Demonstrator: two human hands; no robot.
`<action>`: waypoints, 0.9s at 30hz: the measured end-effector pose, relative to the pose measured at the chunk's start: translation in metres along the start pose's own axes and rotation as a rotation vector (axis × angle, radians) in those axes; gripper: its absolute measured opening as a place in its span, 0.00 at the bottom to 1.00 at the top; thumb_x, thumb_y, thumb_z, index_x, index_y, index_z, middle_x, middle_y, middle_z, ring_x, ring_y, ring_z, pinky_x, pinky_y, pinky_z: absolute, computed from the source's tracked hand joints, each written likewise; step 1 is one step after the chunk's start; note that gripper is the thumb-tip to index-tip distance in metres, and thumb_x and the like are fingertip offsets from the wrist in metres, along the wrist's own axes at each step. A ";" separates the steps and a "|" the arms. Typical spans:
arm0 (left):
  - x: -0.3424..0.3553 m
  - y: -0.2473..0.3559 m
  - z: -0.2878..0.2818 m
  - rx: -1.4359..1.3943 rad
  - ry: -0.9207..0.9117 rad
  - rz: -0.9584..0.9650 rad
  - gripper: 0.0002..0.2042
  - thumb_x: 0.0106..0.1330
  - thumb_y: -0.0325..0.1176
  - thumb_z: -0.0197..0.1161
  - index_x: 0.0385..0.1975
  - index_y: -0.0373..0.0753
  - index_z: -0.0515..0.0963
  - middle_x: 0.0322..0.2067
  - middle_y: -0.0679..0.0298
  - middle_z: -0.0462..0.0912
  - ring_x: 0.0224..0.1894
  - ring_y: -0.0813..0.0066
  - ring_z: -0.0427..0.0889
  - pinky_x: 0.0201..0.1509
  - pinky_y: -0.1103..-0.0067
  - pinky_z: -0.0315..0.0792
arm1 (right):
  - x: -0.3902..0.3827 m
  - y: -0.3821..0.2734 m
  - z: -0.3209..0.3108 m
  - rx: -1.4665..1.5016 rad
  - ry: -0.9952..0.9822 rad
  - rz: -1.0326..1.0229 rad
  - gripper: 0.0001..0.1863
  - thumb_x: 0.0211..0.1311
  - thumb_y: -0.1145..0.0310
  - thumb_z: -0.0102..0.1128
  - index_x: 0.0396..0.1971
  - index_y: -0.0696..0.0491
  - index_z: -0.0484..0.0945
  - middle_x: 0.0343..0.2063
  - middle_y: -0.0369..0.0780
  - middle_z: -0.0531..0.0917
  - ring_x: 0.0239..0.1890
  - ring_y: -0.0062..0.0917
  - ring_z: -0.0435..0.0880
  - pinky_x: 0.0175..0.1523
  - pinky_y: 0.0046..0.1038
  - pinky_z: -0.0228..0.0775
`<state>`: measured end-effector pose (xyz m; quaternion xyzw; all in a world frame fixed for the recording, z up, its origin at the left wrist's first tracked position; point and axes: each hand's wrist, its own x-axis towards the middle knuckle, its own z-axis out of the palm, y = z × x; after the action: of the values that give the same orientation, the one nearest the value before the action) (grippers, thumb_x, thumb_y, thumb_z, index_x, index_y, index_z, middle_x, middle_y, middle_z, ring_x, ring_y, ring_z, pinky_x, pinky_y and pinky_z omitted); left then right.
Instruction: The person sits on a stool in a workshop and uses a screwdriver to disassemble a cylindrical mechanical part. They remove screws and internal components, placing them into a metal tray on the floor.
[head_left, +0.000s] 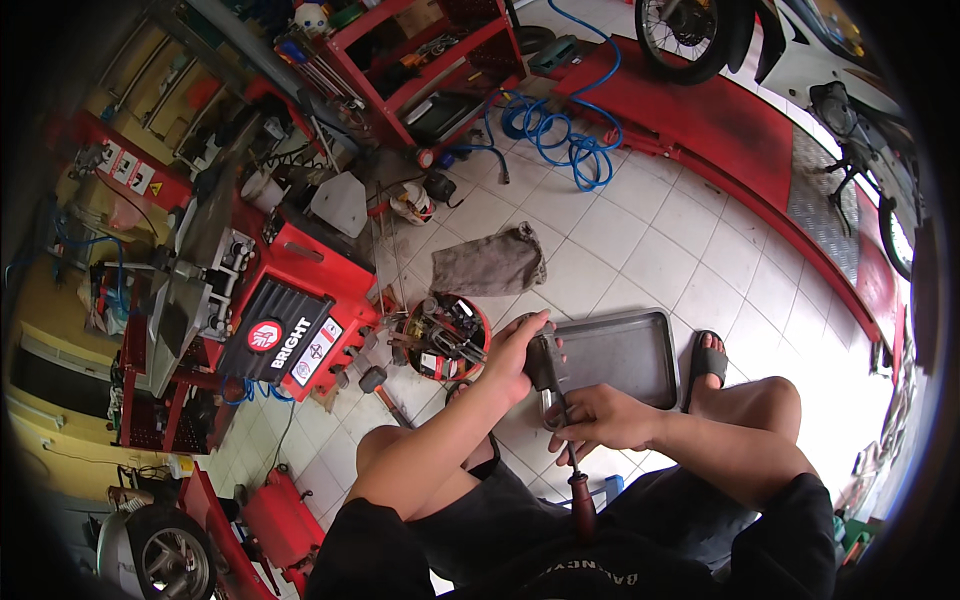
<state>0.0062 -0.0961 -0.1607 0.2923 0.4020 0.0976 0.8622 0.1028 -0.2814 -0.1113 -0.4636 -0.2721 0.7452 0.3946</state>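
In my left hand (515,360) is a dark, roughly cylindrical metal part (543,365) with a shiny lower end; the fingers wrap round its upper side. My right hand (610,418) is closed at that lower end, its fingers round the shaft of a screwdriver (581,500). The screwdriver's reddish-brown handle points back toward my lap, and its shaft runs up along the part. Its tip is hidden, so I cannot tell whether it touches the part. Beyond my hands, a grey metal tray (655,350) lies on the floor.
Left of the tray stands a red bucket (480,318) of tools, with a mallet (385,392) nearby. A grey rag (490,262) lies beyond. A red machine (330,285) stands left. Blue hose (590,165) coils by a red lift platform (680,110) bearing a motorcycle (830,85).
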 end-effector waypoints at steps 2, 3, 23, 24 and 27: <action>0.000 0.001 0.003 -0.002 0.006 -0.011 0.12 0.65 0.37 0.71 0.40 0.40 0.76 0.36 0.63 0.81 0.35 0.67 0.83 0.37 0.62 0.82 | -0.002 -0.003 0.000 -0.055 0.058 -0.012 0.20 0.69 0.71 0.61 0.55 0.66 0.71 0.34 0.46 0.87 0.38 0.31 0.90 0.40 0.28 0.84; 0.001 0.000 0.001 -0.012 0.009 -0.031 0.12 0.65 0.37 0.71 0.40 0.40 0.76 0.36 0.63 0.81 0.35 0.67 0.83 0.38 0.62 0.82 | -0.003 -0.005 0.001 -0.101 0.081 0.000 0.20 0.69 0.70 0.62 0.54 0.65 0.72 0.33 0.45 0.87 0.36 0.29 0.89 0.37 0.28 0.83; -0.009 0.004 0.009 0.001 0.036 0.058 0.11 0.64 0.35 0.72 0.38 0.40 0.77 0.36 0.64 0.82 0.35 0.68 0.83 0.37 0.64 0.81 | -0.002 0.003 0.004 0.064 0.102 -0.045 0.22 0.67 0.76 0.62 0.56 0.69 0.70 0.39 0.50 0.86 0.40 0.33 0.90 0.45 0.29 0.86; -0.010 0.004 0.009 0.002 0.035 0.058 0.11 0.64 0.35 0.72 0.38 0.40 0.77 0.36 0.64 0.82 0.35 0.68 0.83 0.37 0.64 0.81 | 0.000 0.006 0.002 0.051 0.122 -0.034 0.22 0.65 0.74 0.66 0.54 0.69 0.72 0.37 0.49 0.86 0.38 0.32 0.90 0.44 0.28 0.86; -0.009 0.001 0.009 0.006 0.025 0.074 0.11 0.64 0.35 0.72 0.38 0.40 0.77 0.36 0.63 0.82 0.35 0.68 0.83 0.36 0.65 0.82 | 0.003 0.008 0.002 0.021 0.179 -0.007 0.23 0.59 0.69 0.74 0.47 0.69 0.77 0.31 0.46 0.87 0.34 0.29 0.89 0.40 0.26 0.86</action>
<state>0.0070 -0.1028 -0.1499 0.3084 0.4023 0.1317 0.8519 0.0975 -0.2833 -0.1183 -0.5230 -0.2296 0.7023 0.4249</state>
